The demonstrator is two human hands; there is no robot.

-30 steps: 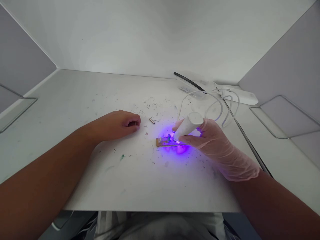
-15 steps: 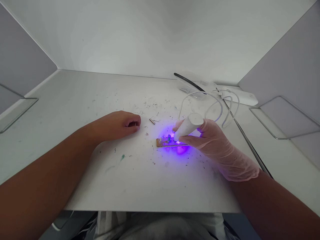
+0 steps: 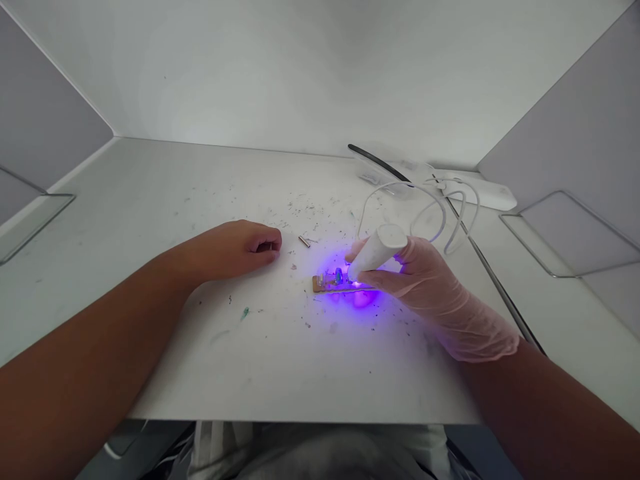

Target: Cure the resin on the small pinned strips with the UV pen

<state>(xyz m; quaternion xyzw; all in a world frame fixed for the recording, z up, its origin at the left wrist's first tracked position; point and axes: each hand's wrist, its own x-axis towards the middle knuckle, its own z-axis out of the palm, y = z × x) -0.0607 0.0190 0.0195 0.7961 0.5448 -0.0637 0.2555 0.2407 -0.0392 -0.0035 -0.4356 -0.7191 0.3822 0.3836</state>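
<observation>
My right hand (image 3: 413, 270), in a thin translucent glove, grips a white handheld UV lamp (image 3: 379, 250) with a cord. Its lower end points down at a narrow strip (image 3: 319, 285) with a brown end, and violet light spreads over the strip and the table beside it. Small clear and bluish pieces (image 3: 339, 276) sit on the strip; the lamp and my fingers hide its right part. Bare, my left hand (image 3: 250, 247) rests on the table left of the strip, its fingers curled in. Whether anything lies inside them is hidden.
A short metal cylinder (image 3: 305, 241) lies between my hands. Behind are a black-edged clear item (image 3: 380, 165), a looping white cable (image 3: 440, 207) and a white power strip or box (image 3: 483, 191). Wire frames (image 3: 560, 193) stand at both side walls. Dark crumbs dot the white table (image 3: 280, 373).
</observation>
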